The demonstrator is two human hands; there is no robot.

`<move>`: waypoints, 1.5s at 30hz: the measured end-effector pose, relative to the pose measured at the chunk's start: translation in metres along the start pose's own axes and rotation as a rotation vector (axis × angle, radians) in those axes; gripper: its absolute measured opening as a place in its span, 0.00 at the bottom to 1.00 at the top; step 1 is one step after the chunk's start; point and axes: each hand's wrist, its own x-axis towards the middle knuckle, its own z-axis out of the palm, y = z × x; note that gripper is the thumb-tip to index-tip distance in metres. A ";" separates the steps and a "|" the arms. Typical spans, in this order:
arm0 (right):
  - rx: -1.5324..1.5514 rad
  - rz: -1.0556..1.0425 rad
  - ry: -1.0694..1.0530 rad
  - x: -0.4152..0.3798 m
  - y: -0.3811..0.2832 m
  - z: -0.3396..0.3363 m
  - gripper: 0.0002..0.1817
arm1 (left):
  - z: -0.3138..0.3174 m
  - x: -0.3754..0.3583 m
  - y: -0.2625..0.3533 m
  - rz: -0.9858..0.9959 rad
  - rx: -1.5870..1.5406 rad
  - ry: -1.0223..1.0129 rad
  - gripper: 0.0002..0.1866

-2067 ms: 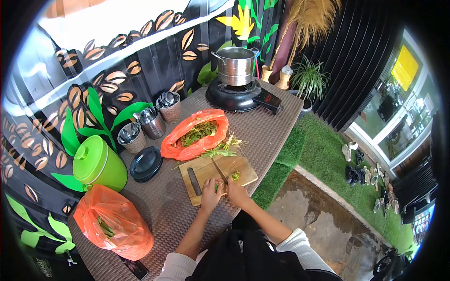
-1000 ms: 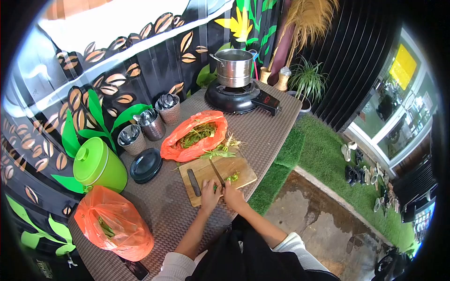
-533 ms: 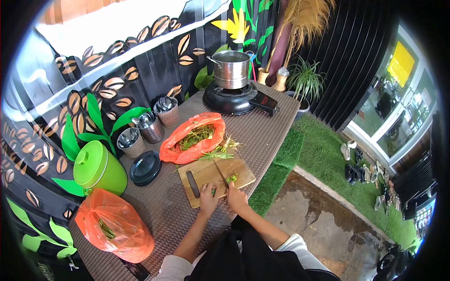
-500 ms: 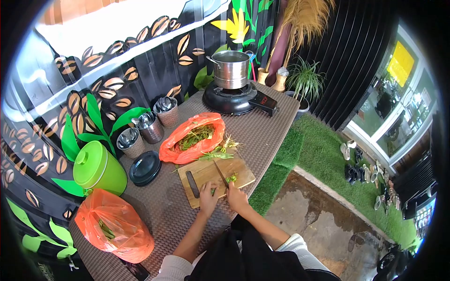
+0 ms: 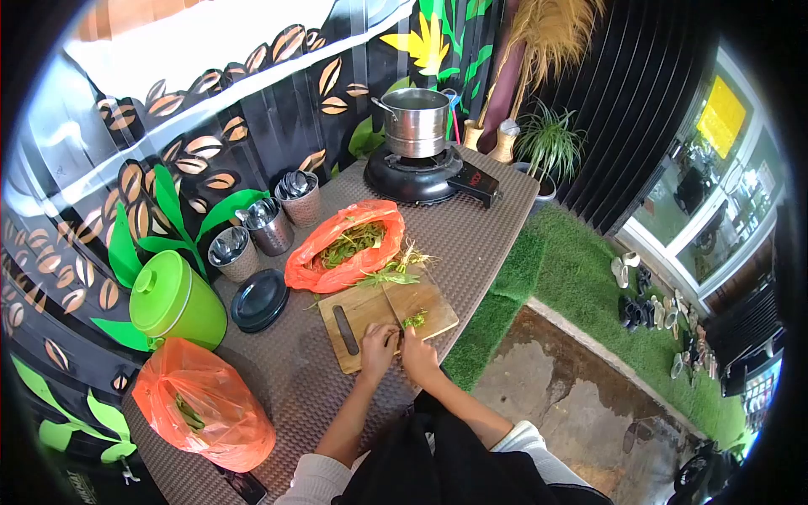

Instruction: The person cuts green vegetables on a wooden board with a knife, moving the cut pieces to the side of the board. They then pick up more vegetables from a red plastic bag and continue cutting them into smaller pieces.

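My right hand (image 5: 419, 358) is closed around the handle of a knife (image 5: 393, 306), its blade pointing away from me over a wooden cutting board (image 5: 357, 308). Beside it on the board, my left hand (image 5: 377, 349) has its fingers curled together, pinching a small bunch of green stems that is mostly hidden. Chopped greens (image 5: 414, 320) lie in a little heap just right of the blade. Past the board's far edge rest loose leaves and pale roots (image 5: 409, 263), against an open orange plastic bag (image 5: 306, 271) full of leafy greens.
A steel pot (image 5: 416, 126) stands on a black portable stove (image 5: 404, 183) at the table's far end. Cutlery cups (image 5: 236, 252), dark stacked plates (image 5: 259, 301) and a green lidded container (image 5: 178, 299) line the wall side. Another orange bag (image 5: 206, 408) sits near left.
My right hand and the knife have shifted slightly left and away from me, closer to my left hand. The bags, board and stove look unmoved.
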 end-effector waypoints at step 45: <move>0.011 -0.082 -0.039 -0.002 0.006 -0.002 0.12 | -0.002 -0.003 -0.013 -0.082 0.015 0.021 0.05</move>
